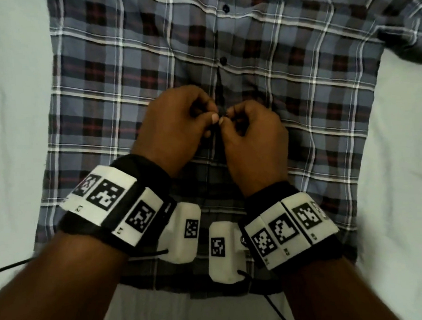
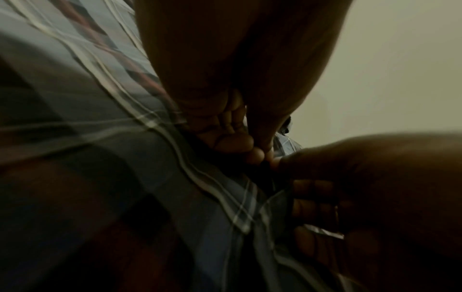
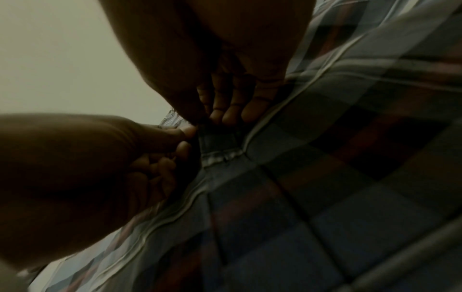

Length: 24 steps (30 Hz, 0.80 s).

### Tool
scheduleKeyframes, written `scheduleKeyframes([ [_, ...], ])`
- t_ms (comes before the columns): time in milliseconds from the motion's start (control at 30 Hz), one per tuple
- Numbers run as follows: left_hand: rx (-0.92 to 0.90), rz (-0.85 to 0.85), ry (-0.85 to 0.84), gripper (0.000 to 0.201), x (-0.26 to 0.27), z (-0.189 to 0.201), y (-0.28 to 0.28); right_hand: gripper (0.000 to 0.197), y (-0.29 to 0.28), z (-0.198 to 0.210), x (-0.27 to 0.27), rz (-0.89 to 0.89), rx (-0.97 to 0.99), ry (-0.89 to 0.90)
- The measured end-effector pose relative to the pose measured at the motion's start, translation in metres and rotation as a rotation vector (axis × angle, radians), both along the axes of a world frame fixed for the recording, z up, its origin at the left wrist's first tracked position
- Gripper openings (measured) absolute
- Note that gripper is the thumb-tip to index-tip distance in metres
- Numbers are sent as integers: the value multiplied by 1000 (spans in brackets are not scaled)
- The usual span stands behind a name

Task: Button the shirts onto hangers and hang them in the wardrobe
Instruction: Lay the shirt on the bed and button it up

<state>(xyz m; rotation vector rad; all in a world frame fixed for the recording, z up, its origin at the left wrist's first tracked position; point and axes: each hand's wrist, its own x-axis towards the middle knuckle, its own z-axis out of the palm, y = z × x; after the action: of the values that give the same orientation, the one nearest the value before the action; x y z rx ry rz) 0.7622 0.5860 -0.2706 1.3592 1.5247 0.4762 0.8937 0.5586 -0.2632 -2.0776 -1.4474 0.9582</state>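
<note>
At the bottom of the head view two bare arms reach up into the frame. Each wrist wears a black band (image 1: 143, 188) with white blocks that carry black square patterns. Thin black cables (image 1: 274, 305) run off the bands toward the bottom edge.

A bit higher, in the middle of the frame, the two hands meet. The left hand (image 1: 176, 122) has its fingers curled in, and its thumb and first finger pinch the edge of the shirt front. The right hand (image 1: 250, 133) is curled the same way and pinches the other edge. The fingertips of both hands touch each other at one small dark spot on the opening. It is too small to say if that spot is a button.

The left wrist view is dim, but it shows both thumbs pressed close over a fold of cloth (image 2: 282, 142). The right wrist view shows the same fingers squeezing a raised strip of the shirt front (image 3: 217, 138).

The plaid shirt (image 1: 104, 104) lies flat and spread out under the hands. It fills most of the frame. It is blue-grey with dark squares, red lines and white lines. Above the hands, two dark buttons (image 1: 223, 60) sit on the middle strip, one higher than the other. A sleeve (image 1: 404, 37) lies folded at the upper right.

The shirt rests on a white sheet (image 1: 13, 96), which shows on both sides.
</note>
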Motion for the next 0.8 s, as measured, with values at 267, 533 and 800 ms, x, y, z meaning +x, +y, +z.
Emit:
scheduleKeyframes([
  [267, -118, 74, -64, 13, 1, 2, 8, 12, -3, -5, -2, 55, 134, -74],
  [533, -162, 91, -127, 12, -1, 4, 11, 5, 0, -8, 0, 35, 168, 18],
  [800, -121, 115, -170, 10, -4, 1, 8, 7, 0, -4, 7, 53, 133, 89],
])
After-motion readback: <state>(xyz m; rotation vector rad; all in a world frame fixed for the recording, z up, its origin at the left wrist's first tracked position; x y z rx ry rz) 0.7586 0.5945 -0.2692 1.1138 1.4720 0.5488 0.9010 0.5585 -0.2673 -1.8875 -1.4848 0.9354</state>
